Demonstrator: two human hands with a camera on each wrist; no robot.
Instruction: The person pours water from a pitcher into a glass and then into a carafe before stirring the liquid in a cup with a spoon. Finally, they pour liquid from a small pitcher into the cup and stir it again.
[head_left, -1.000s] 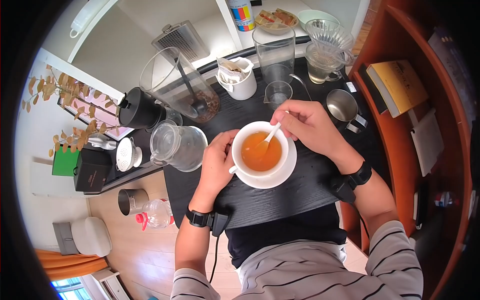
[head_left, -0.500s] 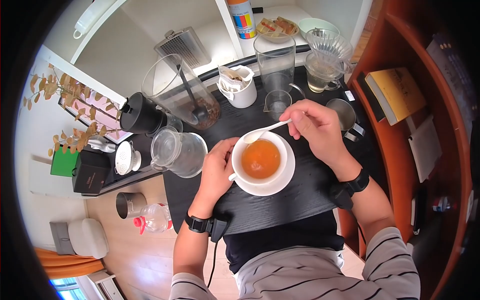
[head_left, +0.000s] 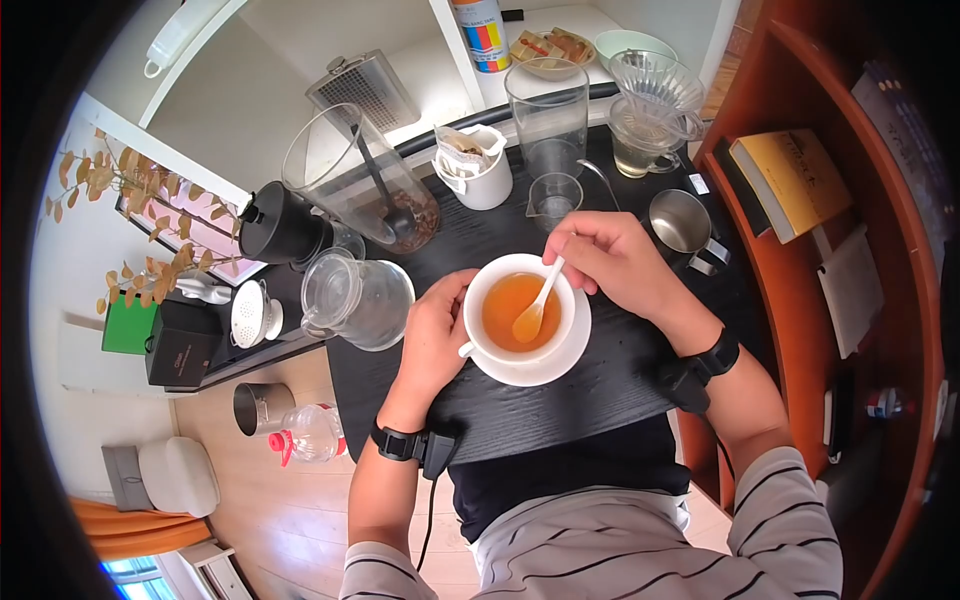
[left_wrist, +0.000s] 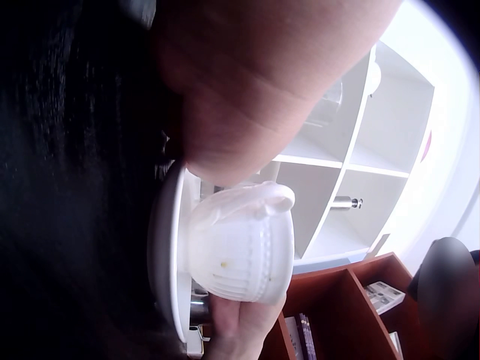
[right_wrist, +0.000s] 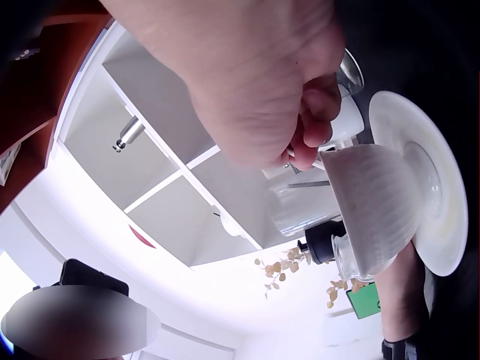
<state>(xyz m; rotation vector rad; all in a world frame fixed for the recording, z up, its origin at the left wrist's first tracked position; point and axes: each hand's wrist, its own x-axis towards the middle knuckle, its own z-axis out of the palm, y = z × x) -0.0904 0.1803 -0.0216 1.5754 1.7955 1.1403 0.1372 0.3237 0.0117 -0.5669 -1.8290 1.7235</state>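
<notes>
A white cup (head_left: 482,338) of orange-brown liquid (head_left: 505,318) stands on a white saucer (head_left: 545,372) on the black table. In the head view my left hand (head_left: 432,335) steadies the cup's left side, fingers bent around it near the handle (left_wrist: 251,199). From the upper right, my right hand (head_left: 615,262) pinches the handle of a white spoon (head_left: 544,297), whose bowl dips into the liquid. The right wrist view shows the cup's ribbed side (right_wrist: 375,195), with curled right fingers (right_wrist: 319,109) above its rim; the spoon is hidden there.
Left of the cup stands a glass pitcher (head_left: 355,300). Behind are a tall glass with dark beans and a scoop (head_left: 400,222), a white mug with a drip bag (head_left: 480,185), and a small glass beaker (head_left: 553,195). A metal cup (head_left: 682,222) stands right, by the bookshelf (head_left: 790,300).
Half a second ago the spoon was raised over the cup's far rim; now its bowl is back in the liquid, lowered by my right hand. My left hand stays at the cup.
</notes>
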